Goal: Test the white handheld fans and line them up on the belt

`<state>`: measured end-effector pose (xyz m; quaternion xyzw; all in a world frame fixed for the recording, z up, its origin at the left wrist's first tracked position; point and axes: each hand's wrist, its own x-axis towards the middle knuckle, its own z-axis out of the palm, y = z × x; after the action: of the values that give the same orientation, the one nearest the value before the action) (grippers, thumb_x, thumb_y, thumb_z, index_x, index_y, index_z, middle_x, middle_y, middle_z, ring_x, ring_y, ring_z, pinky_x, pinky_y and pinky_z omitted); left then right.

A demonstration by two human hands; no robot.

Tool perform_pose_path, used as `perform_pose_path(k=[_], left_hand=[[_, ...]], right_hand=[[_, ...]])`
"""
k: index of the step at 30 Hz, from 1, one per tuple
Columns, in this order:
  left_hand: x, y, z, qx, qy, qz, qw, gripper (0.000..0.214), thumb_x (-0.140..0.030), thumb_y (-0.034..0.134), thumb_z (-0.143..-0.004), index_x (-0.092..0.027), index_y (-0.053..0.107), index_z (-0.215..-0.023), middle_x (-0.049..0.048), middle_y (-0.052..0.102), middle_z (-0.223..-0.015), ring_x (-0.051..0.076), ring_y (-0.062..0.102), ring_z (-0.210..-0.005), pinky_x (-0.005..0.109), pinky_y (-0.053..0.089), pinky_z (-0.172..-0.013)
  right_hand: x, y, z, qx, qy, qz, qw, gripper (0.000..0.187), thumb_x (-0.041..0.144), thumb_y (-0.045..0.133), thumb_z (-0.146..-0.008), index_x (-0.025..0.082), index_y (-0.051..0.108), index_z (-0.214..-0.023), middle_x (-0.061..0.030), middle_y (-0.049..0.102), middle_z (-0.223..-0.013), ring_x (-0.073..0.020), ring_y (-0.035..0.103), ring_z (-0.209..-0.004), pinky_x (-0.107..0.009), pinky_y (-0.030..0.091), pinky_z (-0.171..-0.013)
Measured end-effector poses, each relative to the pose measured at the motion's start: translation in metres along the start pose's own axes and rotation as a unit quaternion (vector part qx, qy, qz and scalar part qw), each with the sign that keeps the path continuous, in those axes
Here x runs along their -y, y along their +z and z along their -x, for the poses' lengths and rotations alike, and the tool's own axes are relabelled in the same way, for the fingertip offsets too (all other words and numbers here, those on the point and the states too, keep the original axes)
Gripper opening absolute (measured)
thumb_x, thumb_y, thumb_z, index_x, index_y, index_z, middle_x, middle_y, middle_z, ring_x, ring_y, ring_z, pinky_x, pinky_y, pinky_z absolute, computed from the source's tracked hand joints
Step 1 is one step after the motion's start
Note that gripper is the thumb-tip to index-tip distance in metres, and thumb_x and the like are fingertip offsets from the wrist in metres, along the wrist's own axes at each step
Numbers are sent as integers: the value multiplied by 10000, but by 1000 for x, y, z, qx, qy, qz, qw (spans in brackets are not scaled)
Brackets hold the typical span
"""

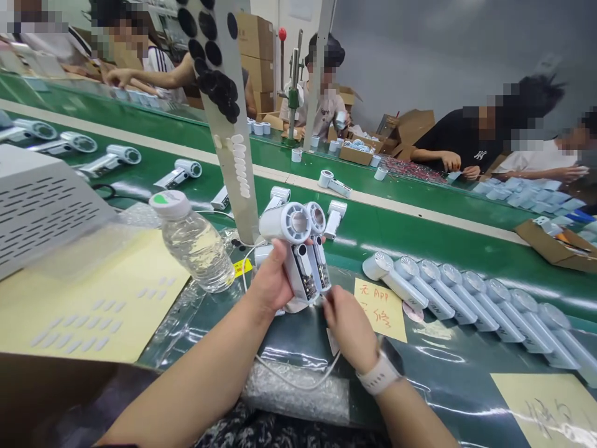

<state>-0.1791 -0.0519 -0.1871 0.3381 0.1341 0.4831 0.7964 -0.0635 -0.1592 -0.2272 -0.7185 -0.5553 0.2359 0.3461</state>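
Observation:
Two white handheld fans with round heads and open handles showing circuit boards stand side by side before me. My left hand (275, 280) is wrapped around the nearer fan (291, 227); whether it also grips the second fan (320, 258) behind cannot be told. At the lower end of the handles, my right hand (347, 320) has its fingers pinched together, and what they hold is hidden. A thin white cable (303, 387) loops below and rises towards this hand. More fan parts (280, 196) lie just behind the held ones.
A water bottle (191, 239) and a slanted grey metal post (233, 155) stand left of the fans. Several fans (450, 280) lie in a row at right, near a yellow note (380, 308). Beyond the green conveyor (396, 230), several people work. A vented metal box (41, 205) sits at far left.

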Motion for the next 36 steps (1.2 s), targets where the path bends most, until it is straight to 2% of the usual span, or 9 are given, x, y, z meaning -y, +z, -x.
perform_pose_path(k=[3, 6, 10, 15, 20, 24, 27, 30, 36], left_hand=[[2, 1, 0, 21, -36, 42, 998, 676, -802, 734, -508, -172, 698, -749, 105, 746, -940, 353, 666, -1063, 427, 565, -854], [6, 3, 2, 32, -50, 64, 996, 691, -832, 709, -488, -175, 663, -698, 101, 747, -940, 353, 666, -1080, 438, 555, -898], [8, 8, 6, 40, -47, 73, 995, 694, -850, 657, -532, -168, 638, -658, 100, 741, -1006, 314, 677, -1064, 416, 543, -928], [7, 11, 10, 42, -37, 65, 996, 707, -858, 645, -523, -158, 643, -628, 106, 746, -952, 275, 699, -972, 355, 562, -847], [9, 12, 12, 22, -21, 32, 999, 721, -844, 677, -490, -142, 665, -653, 113, 750, -895, 207, 697, -773, 294, 555, -715], [8, 12, 10, 2, -38, 108, 993, 685, -835, 686, -511, -161, 634, -620, 90, 745, -968, 230, 705, -867, 317, 561, -757], [6, 13, 10, 0, -56, 132, 990, 684, -840, 677, -524, -165, 612, -613, 96, 736, -1016, 268, 690, -993, 350, 559, -825], [5, 13, 11, 14, -54, 116, 992, 687, -847, 656, -543, -168, 593, -625, 101, 733, -1030, 284, 682, -1036, 364, 554, -857], [3, 15, 15, 62, -31, 77, 995, 690, -851, 642, -550, -166, 620, -633, 96, 737, -1005, 275, 692, -1010, 346, 572, -814]], right_hand=[[3, -11, 20, 63, 38, -127, 989, 265, 412, 438, -940, 189, 577, -966, -5, 612, -616, -181, 582, -525, -312, 494, -537], [14, -7, 36, 99, 80, -260, 957, 476, 612, 537, -853, 157, 642, -948, 12, 575, -531, -157, 541, -459, -279, 453, -471], [29, 5, 42, 21, 95, -366, 926, 484, 659, 693, -738, 179, 628, -753, 24, 539, -517, -132, 507, -494, -254, 407, -500], [30, 17, 46, -16, 79, -373, 924, 455, 643, 627, -829, 201, 559, -744, 50, 489, -519, -113, 452, -494, -246, 342, -502], [32, 24, 46, -49, 84, -416, 904, 444, 615, 540, -902, 231, 458, -694, 90, 378, -478, -106, 360, -441, -251, 312, -480], [35, 14, 44, -21, -14, -318, 948, 383, 551, 505, -943, 215, 560, -767, -14, 601, -755, -171, 542, -727, -291, 416, -675], [34, 6, 44, -51, -16, -293, 955, 354, 524, 502, -952, 218, 586, -794, -37, 633, -855, -199, 562, -839, -305, 428, -740], [31, 6, 44, -62, 33, -314, 947, 359, 512, 529, -949, 220, 558, -744, -5, 600, -706, -176, 555, -718, -291, 422, -676], [27, 4, 44, -22, 81, -419, 904, 443, 585, 617, -879, 218, 504, -659, 70, 454, -469, -109, 469, -444, -247, 372, -495]])
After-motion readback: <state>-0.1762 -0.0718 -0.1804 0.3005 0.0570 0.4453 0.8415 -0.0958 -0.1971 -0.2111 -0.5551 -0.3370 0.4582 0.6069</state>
